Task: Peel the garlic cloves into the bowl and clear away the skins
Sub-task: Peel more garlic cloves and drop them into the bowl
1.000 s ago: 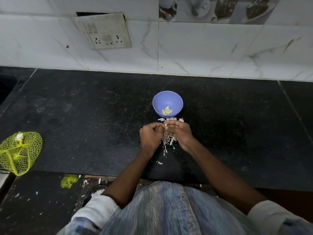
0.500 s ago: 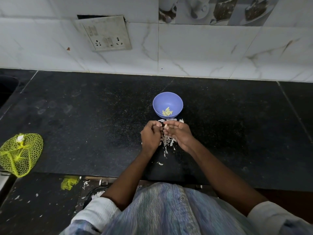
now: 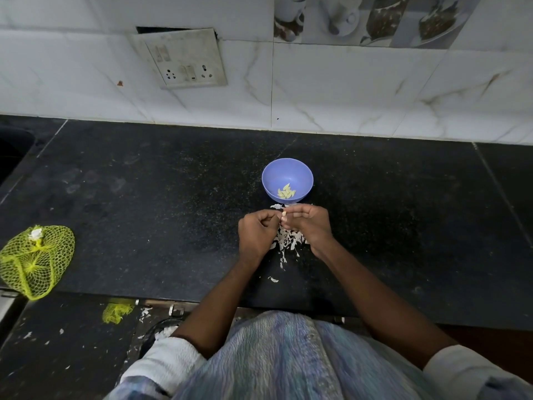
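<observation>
A small blue bowl [image 3: 287, 171] stands on the black counter and holds several peeled garlic cloves [image 3: 286, 192]. Just in front of it my left hand [image 3: 256, 236] and my right hand [image 3: 311, 226] meet, fingers curled, pinching one pale garlic clove [image 3: 283, 217] between their fingertips. A pile of white garlic skins [image 3: 288, 241] lies on the counter under and between my hands, with a few loose flakes nearer the counter's front edge.
A yellow net bag [image 3: 34, 259] lies at the counter's left front edge. A scrap of yellow net [image 3: 116, 311] and skin flakes lie on the floor below. A wall socket plate [image 3: 184, 62] sits on the tiled backsplash. A dark sink is at far left.
My hands have stayed over the skin pile, working the clove. The clove now shows more plainly between my fingertips. The bowl has not moved.
</observation>
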